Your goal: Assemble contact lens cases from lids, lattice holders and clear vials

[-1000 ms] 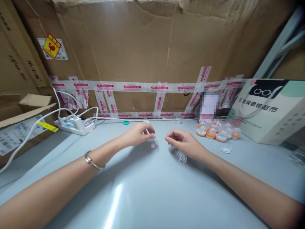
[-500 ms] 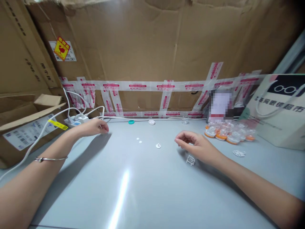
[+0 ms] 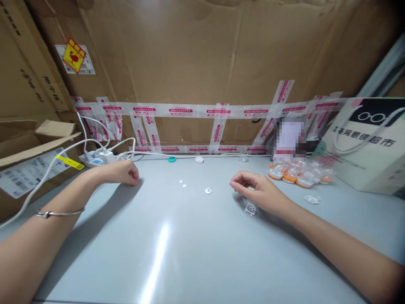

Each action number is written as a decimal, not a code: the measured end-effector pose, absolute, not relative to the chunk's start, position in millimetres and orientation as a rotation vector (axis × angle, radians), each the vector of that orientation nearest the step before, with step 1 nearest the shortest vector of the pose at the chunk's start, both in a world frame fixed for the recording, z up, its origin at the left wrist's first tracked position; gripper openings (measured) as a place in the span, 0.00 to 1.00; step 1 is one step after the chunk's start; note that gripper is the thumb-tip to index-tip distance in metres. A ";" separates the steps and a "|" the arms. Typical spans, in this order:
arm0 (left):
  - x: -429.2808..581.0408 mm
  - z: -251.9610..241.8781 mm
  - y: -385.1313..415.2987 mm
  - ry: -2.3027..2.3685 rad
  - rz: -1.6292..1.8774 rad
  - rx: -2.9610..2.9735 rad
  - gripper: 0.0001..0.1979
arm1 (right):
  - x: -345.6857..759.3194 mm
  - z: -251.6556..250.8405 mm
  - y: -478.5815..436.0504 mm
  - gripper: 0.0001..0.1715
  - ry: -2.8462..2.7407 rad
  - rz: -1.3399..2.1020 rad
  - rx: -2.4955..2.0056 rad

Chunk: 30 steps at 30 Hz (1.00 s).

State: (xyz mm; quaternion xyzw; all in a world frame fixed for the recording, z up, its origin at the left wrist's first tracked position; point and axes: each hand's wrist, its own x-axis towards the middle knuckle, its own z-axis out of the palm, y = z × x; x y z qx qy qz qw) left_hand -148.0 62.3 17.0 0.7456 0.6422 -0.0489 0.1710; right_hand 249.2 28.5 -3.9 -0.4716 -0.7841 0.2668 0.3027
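Note:
My left hand [image 3: 122,172] rests on the table at the left, its fingers curled in and nothing visible in them. Palm inward, my right hand [image 3: 257,186] lies with thumb and index fingertip drawn together, and no object shows between them. Close below it is a small white spoked wheel-like part [image 3: 250,209]. Between the hands are a white disc with a short post [image 3: 208,191] and two tiny white discs, one a flat disc [image 3: 184,185]. Farther back lie a teal round piece [image 3: 171,159], a white round piece [image 3: 199,160] and a clear cup-like piece [image 3: 243,157].
Several clear domed pieces with orange bases [image 3: 290,175] cluster at the right, near a flat white holed part [image 3: 312,199] and a paper bag [image 3: 363,156]. White cables and a power strip [image 3: 91,159] lie at left beside an open carton [image 3: 34,169]. A large taped cardboard box [image 3: 183,63] stands behind.
The view has shifted slightly, so everything appears a little farther left and up. My left hand has lowered and its fingers are curled more tightly. My right hand keeps its pose.

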 end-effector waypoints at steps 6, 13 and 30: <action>-146.9 15.2 60.7 1.848 -0.108 2.172 0.08 | 248.3 -5.7 28.6 0.16 -2.044 0.764 -1.253; -146.1 12.7 60.6 1.861 -0.105 2.251 0.08 | 234.1 -5.3 71.2 0.11 -2.186 0.573 -1.359; -153.2 7.2 64.1 1.854 -0.088 2.228 0.08 | 160.2 -33.0 173.8 0.16 -2.351 0.319 -1.521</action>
